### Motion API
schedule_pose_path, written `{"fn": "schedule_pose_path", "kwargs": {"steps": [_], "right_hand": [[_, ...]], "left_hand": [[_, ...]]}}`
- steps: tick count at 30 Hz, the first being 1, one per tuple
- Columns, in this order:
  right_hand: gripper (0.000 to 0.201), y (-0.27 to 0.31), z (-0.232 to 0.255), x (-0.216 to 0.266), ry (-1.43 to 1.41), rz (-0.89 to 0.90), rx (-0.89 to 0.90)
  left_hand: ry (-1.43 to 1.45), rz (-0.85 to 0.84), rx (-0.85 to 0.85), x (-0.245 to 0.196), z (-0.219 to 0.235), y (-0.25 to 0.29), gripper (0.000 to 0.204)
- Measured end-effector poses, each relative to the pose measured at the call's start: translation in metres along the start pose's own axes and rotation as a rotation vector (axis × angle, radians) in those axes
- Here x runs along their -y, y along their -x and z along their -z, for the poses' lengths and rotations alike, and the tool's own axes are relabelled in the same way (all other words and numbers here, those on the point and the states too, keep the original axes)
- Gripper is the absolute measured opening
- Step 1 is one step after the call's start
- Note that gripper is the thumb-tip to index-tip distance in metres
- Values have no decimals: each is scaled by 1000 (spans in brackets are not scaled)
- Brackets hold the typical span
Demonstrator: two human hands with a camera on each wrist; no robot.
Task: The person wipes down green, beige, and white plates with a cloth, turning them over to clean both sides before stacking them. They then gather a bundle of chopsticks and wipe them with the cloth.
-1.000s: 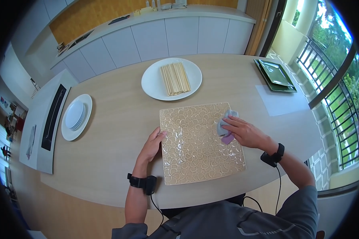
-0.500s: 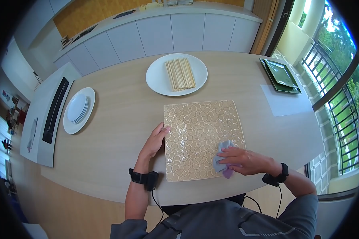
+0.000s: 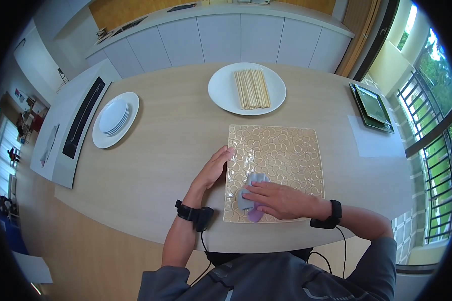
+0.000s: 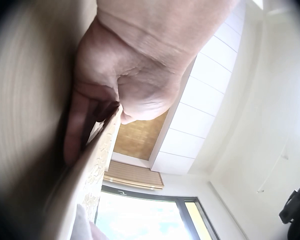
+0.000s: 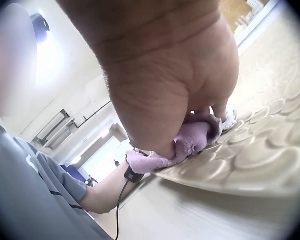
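Note:
A square beige plate (image 3: 286,155) with a glossy raised ring pattern lies in front of the person. My left hand (image 3: 213,168) grips its left edge, thumb over the rim and the other fingers below it, as the left wrist view shows. My right hand (image 3: 284,200) holds a bunched cloth (image 3: 244,201), grey-blue and purple, against the plate's lower left part. In the right wrist view the purple side of the cloth (image 5: 192,137) bulges out under the palm, on the patterned surface.
Behind the square plate, a white oval plate (image 3: 219,95) carries a bundle of pale sticks (image 3: 252,89). At left, small white plates (image 3: 114,118) are stacked on another oval plate (image 3: 101,142). Green rectangular plates (image 3: 375,111) stand at far right by a white sheet (image 3: 371,140).
The right hand has wiped with the cloth from the plate's upper right down and then left to its lower left. The left hand keeps its place at the left edge.

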State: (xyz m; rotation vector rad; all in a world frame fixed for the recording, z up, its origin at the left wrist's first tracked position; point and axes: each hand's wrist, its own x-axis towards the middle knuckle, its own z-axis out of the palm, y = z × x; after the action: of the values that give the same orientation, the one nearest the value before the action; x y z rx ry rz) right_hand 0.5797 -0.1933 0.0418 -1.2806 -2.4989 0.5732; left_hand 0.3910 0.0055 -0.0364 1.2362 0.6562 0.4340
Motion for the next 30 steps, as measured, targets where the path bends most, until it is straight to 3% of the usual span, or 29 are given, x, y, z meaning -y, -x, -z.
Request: {"fn": "schedule_pose_path", "kwargs": {"steps": [5, 10, 14, 16, 18, 20, 21, 23, 24, 26, 27, 30], "right_hand": [[53, -24, 3, -20, 176, -13, -88], [53, -32, 13, -49, 234, -173, -137], [52, -21, 45, -54, 239, -166, -117], [53, -9, 67, -48, -22, -323, -309], [54, 11, 84, -57, 63, -411, -476], [54, 38, 94, -70, -78, -574, -663], [54, 56, 95, -78, -80, -579, -665], [51, 91, 93, -97, -134, -877, -777], [51, 106, 89, -103, -135, -879, -783], [48, 132, 77, -105, -774, -988, -783], [48, 137, 71, -102, -777, -989, -792], [38, 141, 53, -92, -1171, -903, -662]], "left_hand": [[113, -3, 19, -8, -6, 4, 57], [67, -9, -3, -6, -5, 3, 54], [17, -32, 19, -16, -10, 8, 49], [5, -19, 24, -14, -8, 6, 47], [-1, 0, 34, -14, -9, 6, 46], [43, -28, 33, -19, -14, 8, 42], [42, -25, 37, -20, -15, 10, 42], [37, -12, 19, -23, -16, 11, 40], [33, -11, 24, -23, -16, 10, 40], [-8, -35, 13, -19, -15, 9, 39], [-15, -33, 19, -16, -12, 7, 39], [-63, -26, 22, -14, -10, 7, 40]]}}
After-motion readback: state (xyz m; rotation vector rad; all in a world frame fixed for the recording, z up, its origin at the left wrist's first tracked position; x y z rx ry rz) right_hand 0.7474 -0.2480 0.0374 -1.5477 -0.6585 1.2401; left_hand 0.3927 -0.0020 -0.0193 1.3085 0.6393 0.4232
